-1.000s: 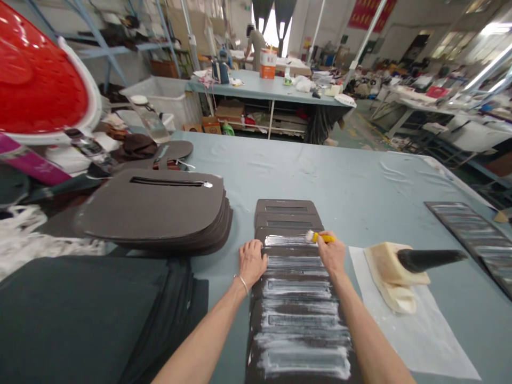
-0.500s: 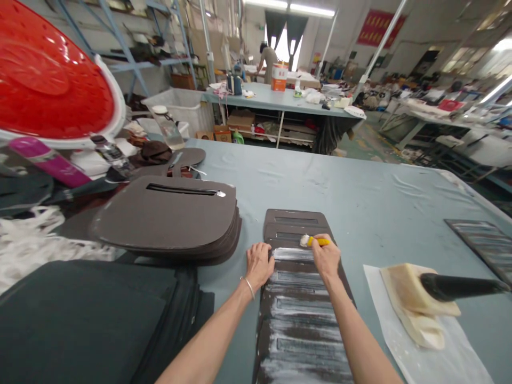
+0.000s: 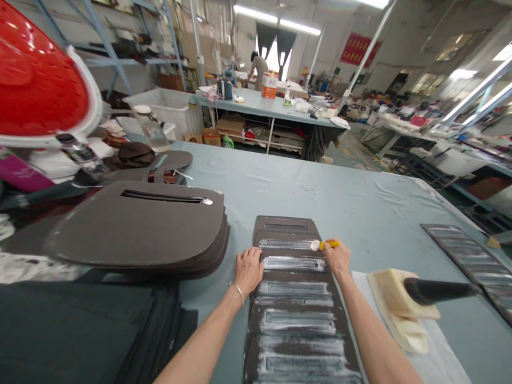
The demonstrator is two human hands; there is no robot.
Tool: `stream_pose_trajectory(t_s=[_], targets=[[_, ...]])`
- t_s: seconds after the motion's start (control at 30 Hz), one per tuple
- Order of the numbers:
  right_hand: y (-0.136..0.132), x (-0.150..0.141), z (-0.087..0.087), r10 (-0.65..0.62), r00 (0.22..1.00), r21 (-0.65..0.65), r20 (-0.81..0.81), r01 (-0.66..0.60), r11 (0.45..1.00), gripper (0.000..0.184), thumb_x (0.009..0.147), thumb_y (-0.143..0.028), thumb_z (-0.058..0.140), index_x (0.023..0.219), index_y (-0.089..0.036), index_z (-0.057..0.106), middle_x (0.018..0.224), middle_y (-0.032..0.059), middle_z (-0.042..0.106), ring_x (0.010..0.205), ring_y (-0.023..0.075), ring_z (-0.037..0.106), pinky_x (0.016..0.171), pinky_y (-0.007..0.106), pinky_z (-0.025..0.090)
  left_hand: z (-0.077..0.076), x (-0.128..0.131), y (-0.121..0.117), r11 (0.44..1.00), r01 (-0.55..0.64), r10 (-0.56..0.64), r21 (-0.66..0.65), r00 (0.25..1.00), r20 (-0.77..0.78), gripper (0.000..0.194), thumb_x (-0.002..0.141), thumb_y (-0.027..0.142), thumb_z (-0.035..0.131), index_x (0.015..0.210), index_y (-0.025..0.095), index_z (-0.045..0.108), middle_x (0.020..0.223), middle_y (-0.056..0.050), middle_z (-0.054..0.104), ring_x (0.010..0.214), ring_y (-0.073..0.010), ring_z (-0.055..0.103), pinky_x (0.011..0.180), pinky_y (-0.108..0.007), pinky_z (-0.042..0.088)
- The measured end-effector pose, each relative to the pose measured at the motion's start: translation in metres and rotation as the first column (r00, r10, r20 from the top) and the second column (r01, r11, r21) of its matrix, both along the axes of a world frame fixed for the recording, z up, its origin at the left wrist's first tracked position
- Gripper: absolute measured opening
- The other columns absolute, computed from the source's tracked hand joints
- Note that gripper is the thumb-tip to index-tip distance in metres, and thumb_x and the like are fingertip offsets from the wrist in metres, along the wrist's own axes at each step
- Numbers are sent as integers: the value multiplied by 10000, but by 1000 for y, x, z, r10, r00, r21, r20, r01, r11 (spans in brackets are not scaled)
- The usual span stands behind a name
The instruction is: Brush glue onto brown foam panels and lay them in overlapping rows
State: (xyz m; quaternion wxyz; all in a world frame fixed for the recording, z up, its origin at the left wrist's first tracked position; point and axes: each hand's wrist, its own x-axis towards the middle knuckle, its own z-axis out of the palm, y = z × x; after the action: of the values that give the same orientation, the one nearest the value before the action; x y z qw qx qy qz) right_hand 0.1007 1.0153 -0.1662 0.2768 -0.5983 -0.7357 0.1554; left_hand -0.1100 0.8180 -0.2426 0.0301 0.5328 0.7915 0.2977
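Observation:
A column of overlapping dark brown panels [image 3: 296, 274] lies on the table in front of me, each with a long rectangular slot. White, wet-looking streaks surround most slots; the farthest panel [image 3: 286, 228] has hardly any white. In my right hand [image 3: 337, 258] is a brush [image 3: 330, 245] with a yellow handle, its white bristles touching the right end of the second-farthest panel's slot. My left hand [image 3: 248, 270], wearing a bracelet, rests with fingers laid on the panels' left edge, holding nothing.
Stacked brown flap pieces [image 3: 144, 224], the top one zippered, and dark fabric [image 3: 72, 330] lie left. A cream block with a black handle [image 3: 400, 304] sits on a white sheet to the right, before more streaked panels [image 3: 468, 261]. Another person [image 3: 259, 69] bends over a far table.
The brush has moved from the third-farthest panel to the second-farthest, whose slot edge now carries white. My left hand stays at the panels' left edge. The camera view has shifted slightly.

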Motion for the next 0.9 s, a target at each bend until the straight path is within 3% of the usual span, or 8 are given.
stream_pose_trajectory(t_s=[0.23, 0.33, 0.43, 0.53, 0.67, 0.77, 0.83, 0.9], targets=[[-14, -20, 5, 17, 968, -129, -249, -51, 990, 374, 679, -461, 535, 817, -149, 687, 499, 6, 569, 481, 146, 510, 518, 248, 376, 1, -7, 6, 999, -50, 49, 12, 996, 68, 262, 795, 184, 518, 1052, 233, 511, 1105, -39, 558, 1079, -211, 459, 938, -376, 313], [-32, -56, 0, 155, 919, -128, -362, -214, 968, 404, 656, -491, 570, 797, -132, 689, 521, 10, 571, 494, 134, 492, 506, 239, 365, 1, -13, 11, 998, -61, 59, 29, 997, 59, 304, 792, 166, 510, 1087, 238, 504, 1133, -39, 552, 1094, -207, 454, 953, -381, 308], [-58, -100, -9, 315, 835, -155, -451, -420, 894, 361, 668, -433, 559, 839, -141, 684, 546, -1, 573, 491, 121, 478, 488, 225, 356, -2, -17, 12, 999, -19, 18, 41, 1000, 19, 320, 799, 155, 498, 1104, 248, 515, 1179, -40, 545, 1124, -209, 446, 968, -393, 299], [-65, -115, -19, 372, 815, -211, -443, -499, 841, 305, 652, -363, 542, 830, -158, 681, 527, -17, 557, 487, 123, 476, 482, 223, 353, -4, -18, 11, 999, 9, -8, 40, 1000, -8, 306, 822, 173, 476, 1116, 244, 526, 1197, -52, 549, 1138, -220, 444, 972, -410, 297], [-24, -52, -17, 218, 913, -256, -345, -315, 914, 324, 613, -346, 527, 816, -146, 681, 471, -29, 515, 466, 130, 456, 489, 236, 354, -4, -17, 10, 1000, 5, -5, 25, 1000, 2, 318, 822, 164, 465, 1124, 239, 530, 1207, -66, 550, 1139, -226, 443, 969, -415, 296], [12, 5, -4, 66, 983, -144, -169, -91, 985, 318, 594, -356, 511, 768, -152, 684, 526, 3, 564, 516, 148, 486, 537, 253, 369, -1, -17, 13, 1000, -17, 17, 14, 1000, 21, 300, 809, 160, 481, 1093, 234, 539, 1174, -66, 556, 1131, -224, 440, 967, -407, 292], [19, 11, 5, 19, 999, -24, -42, -20, 1000, 291, 599, -356, 500, 721, -166, 683, 583, 28, 597, 573, 162, 510, 582, 263, 374, 1, -19, 19, 999, -49, 50, -11, 998, 36, 242, 813, 175, 481, 1038, 229, 552, 1106, -63, 571, 1089, -222, 458, 951, -403, 300], [10, -15, 9, 49, 999, 37, -9, -49, 998, 290, 628, -359, 483, 726, -175, 685, 597, 30, 600, 582, 163, 509, 594, 263, 371, 3, -22, 27, 997, -78, 79, -24, 996, 36, 207, 823, 199, 476, 1013, 223, 554, 1066, -62, 574, 1055, -220, 469, 937, -400, 307]])
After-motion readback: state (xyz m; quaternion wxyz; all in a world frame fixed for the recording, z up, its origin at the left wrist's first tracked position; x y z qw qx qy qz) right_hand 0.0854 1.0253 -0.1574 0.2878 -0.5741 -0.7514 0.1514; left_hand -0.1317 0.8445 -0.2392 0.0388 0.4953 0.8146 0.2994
